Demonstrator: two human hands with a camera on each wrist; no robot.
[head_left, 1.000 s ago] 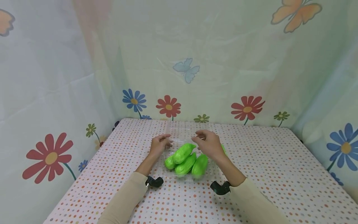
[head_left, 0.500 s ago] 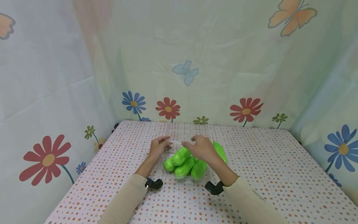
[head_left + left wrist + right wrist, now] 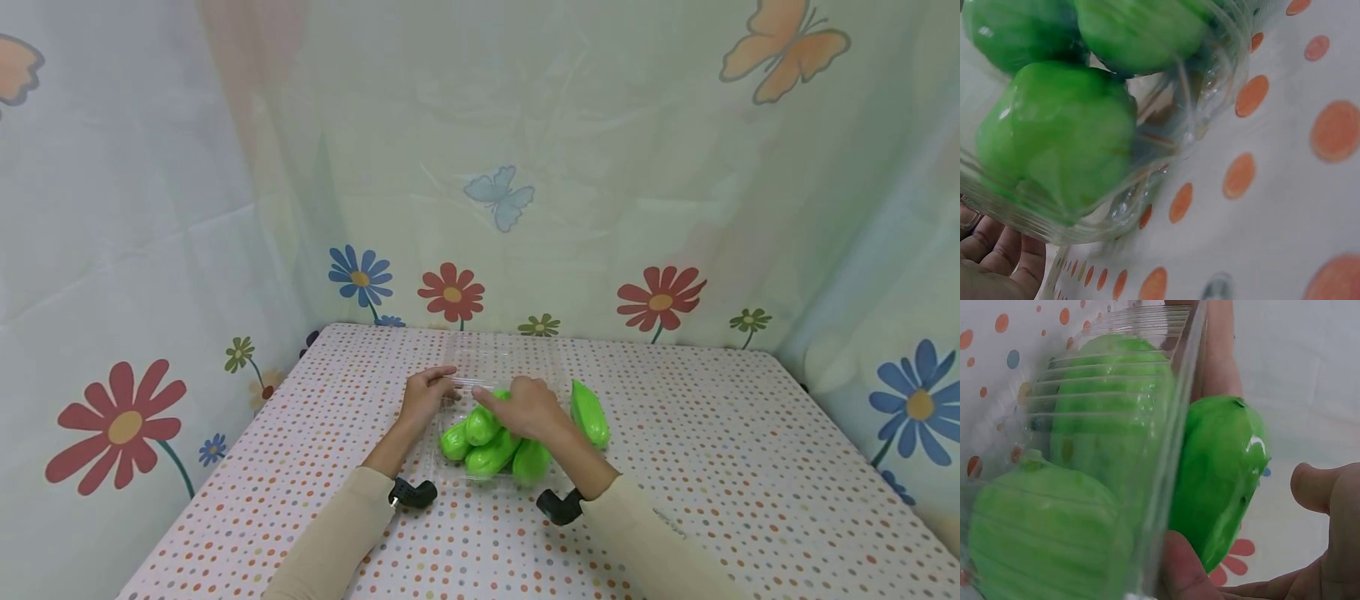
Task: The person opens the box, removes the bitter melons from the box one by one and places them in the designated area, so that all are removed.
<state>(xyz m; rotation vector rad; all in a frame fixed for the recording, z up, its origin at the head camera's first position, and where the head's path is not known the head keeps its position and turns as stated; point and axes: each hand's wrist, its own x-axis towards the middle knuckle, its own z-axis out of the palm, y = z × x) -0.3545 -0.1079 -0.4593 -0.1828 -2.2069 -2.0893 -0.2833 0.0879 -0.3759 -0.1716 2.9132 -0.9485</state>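
A clear plastic container [image 3: 459, 465] on the dotted table holds several bright green vegetables [image 3: 487, 454]. My left hand [image 3: 427, 398] grips the container's left rim; in the left wrist view its fingers [image 3: 994, 259] curl under the clear wall [image 3: 1166, 162] beside a green vegetable [image 3: 1054, 137]. My right hand [image 3: 521, 408] lies over the top of the pile. In the right wrist view its thumb and a finger sit either side of a green vegetable [image 3: 1222, 481] next to the ribbed clear wall [image 3: 1169, 425].
Another green vegetable [image 3: 588, 412] lies on the table just right of the container. The container's clear lid [image 3: 502, 362] lies open behind it. Flowered curtains close in the back and both sides. Dotted cloth [image 3: 712, 467] spreads around.
My right hand has come down and to the left from above the container onto the pile of vegetables. The left hand has stayed on the rim.
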